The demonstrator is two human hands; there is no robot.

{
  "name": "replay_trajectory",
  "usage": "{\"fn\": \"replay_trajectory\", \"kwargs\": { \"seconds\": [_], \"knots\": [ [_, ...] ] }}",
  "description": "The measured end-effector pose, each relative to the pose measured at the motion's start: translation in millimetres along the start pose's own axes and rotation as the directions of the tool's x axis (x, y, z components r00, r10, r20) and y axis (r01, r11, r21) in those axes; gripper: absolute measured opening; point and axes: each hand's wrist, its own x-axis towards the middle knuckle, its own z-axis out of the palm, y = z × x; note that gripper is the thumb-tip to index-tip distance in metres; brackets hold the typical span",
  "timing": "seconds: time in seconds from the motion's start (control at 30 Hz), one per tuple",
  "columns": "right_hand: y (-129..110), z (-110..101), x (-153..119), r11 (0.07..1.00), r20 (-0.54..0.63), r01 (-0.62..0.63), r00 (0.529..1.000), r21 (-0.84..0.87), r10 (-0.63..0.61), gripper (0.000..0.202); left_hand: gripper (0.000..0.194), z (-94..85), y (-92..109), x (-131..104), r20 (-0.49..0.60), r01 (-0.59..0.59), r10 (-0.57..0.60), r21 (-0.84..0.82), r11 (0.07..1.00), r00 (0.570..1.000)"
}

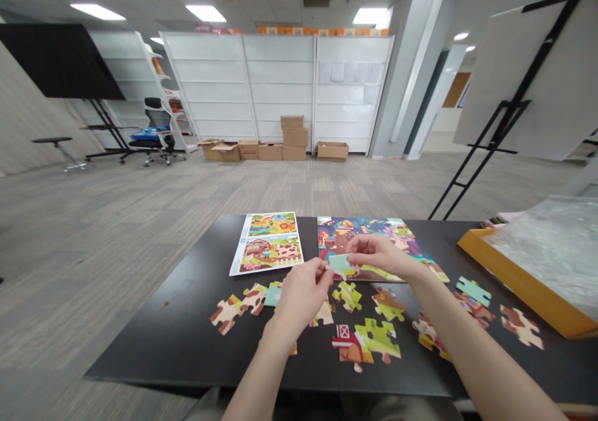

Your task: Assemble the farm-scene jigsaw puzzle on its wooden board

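Note:
Both my hands meet above the middle of the black table (177, 340). My right hand (376, 254) pinches a pale green jigsaw piece (339, 262) by its right side. Directly below that piece, my left hand (306, 287) is closed at its left end, beside a red and white edge; whether this belongs to a second piece I cannot tell. Under the hands lie loose jigsaw pieces: a yellow-green one (348, 296), a brown and green one (389, 302), and a joined group with a red barn (346, 344). My left hand partly covers other pieces.
A picture sheet (240, 256) lies at the back left, and a colourful puzzle board (327, 225) at the back centre. Cow-patterned pieces (227, 314) are on the left, others (521, 326) on the right. A yellow box (527, 284) with clear plastic stands at the right edge.

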Motion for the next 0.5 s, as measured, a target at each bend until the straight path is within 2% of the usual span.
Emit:
{"fn": "replay_trajectory", "kwargs": {
  "seconds": [0.13,0.23,0.3,0.4,0.43,0.5],
  "knots": [
    [-0.8,-8.3,0.1,0.998,-0.101,0.012,0.995,-0.070,-0.019,0.035,0.020,-5.2,4.9,-1.5,0.019,0.010,-0.013,0.142,0.990,1.000],
    [4.6,-23.4,-1.2,0.996,-0.254,0.003,0.967,-0.092,-0.026,0.041,0.021,-9.5,8.4,-3.9,0.027,0.036,-0.047,0.309,0.950,0.999],
    [11.7,-37.4,-2.4,0.993,-0.396,-0.003,0.917,-0.117,-0.044,0.044,0.021,-11.9,10.3,-5.4,0.024,0.048,-0.063,0.406,0.912,0.998],
    [26.4,-62.7,-0.9,0.988,-0.589,-0.065,0.807,-0.143,-0.032,0.047,0.022,-15.0,11.7,-6.9,0.031,0.044,-0.068,0.487,0.872,0.997],
    [31.5,-71.8,1.5,0.985,-0.639,-0.090,0.769,-0.150,-0.027,0.048,0.023,-16.1,11.7,-7.4,0.035,0.039,-0.066,0.502,0.864,0.997],
    [40.4,-90.1,10.0,0.975,-0.691,-0.123,0.721,-0.185,-0.041,0.047,0.023,-18.1,11.1,-8.3,0.047,0.027,-0.060,0.522,0.853,0.997]
  ]
}}
